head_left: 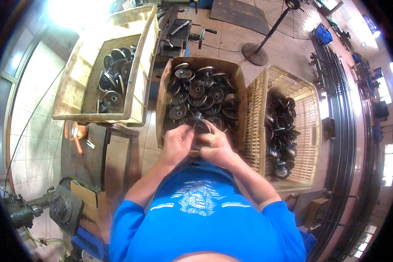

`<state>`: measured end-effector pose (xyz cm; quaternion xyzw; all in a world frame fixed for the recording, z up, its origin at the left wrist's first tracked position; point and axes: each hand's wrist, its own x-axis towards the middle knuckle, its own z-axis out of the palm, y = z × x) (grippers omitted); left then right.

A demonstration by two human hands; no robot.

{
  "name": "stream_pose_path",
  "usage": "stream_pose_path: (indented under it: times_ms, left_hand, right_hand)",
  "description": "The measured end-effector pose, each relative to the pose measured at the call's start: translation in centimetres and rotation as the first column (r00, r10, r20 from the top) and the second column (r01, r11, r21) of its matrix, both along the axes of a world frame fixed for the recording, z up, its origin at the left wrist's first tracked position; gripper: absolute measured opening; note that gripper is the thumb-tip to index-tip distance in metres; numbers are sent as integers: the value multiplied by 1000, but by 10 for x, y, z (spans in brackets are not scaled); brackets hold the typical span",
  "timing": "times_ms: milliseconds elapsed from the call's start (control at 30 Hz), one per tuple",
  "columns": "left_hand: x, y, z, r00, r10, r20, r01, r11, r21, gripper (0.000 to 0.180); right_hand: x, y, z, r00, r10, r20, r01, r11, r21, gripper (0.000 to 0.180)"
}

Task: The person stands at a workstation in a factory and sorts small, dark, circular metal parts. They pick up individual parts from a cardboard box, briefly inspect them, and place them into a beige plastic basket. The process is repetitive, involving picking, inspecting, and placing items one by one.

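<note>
Close to my chest, my left hand (178, 143) and my right hand (218, 147) both grip a dark, disc-shaped metal part (201, 126) with a short stub on top. My fingers close on it from either side, and the thumbs and lower part of the disc are partly hidden. Just beyond my hands stands a cardboard box (161, 94) heaped with similar dark round parts (197, 89). The held part is over the box's near side. Whether it touches the heap I cannot tell.
At the left a cream plastic crate (72, 98) holds several round parts; at the right a slatted crate (255, 126) holds more. A dark metal bench (85, 153) bears an orange-handled tool (77, 144). Ahead are a cranked machine (201, 38) and a fan stand (255, 53); long bars (343, 109) lie far right.
</note>
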<state>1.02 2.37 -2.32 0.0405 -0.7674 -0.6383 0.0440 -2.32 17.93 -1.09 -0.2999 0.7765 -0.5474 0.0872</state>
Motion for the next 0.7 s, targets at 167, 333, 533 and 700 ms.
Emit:
stream_pose_path:
  times_ms: [167,333,533,700]
  left_hand:
    - [-3,3,6,996,15,-84,-26,991,-131,13]
    - [-8,1,-4,992,-5,-127,-14,989,-146,12]
    - [-14,-8,1,980,-97,173,-3,864,503,12]
    - [-13,-3,0,969,-110,220,-28,840,542,13]
  right_hand:
    - [-2,4,-7,1000,-5,-10,5,1000,2,38]
    - [0,-1,-20,958,-50,-281,109,974,200,33]
    - [-11,-2,-32,945,-12,-327,40,996,79,34]
    - [-18,1,-50,945,-14,-325,25,999,30,34]
